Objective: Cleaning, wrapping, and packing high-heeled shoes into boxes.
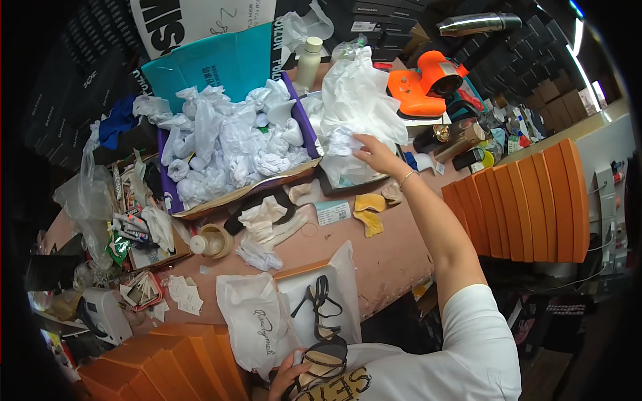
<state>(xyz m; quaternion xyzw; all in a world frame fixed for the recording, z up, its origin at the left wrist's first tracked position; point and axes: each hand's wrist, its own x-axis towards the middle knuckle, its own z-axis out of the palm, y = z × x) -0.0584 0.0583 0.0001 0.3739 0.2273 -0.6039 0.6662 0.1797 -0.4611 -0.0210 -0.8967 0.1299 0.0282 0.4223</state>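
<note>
My left hand (pixel 287 375), low in the view close to my body, is closed around a black strappy sandal (pixel 326 356) with a pale insole. In front of it lies an open shoebox (pixel 297 271) with an orange edge, lined with white tissue paper (pixel 247 309). A second black sandal (pixel 322 309) rests on its side in that box. Stretched out to the far side of the table, my right hand (pixel 378 157) has its fingers closed on a crumpled wad of white paper (pixel 343 142). Loose white sheets (pixel 358 90) are heaped just beyond that wad.
A purple-edged box (pixel 309 123) full of white paper wads stands at the back. Orange shoeboxes are stacked at right (pixel 528 200) and lower left (pixel 167 361). An orange machine (pixel 421 83), a tape roll (pixel 214 240) and yellow pads (pixel 368 214) are on the table (pixel 394 267).
</note>
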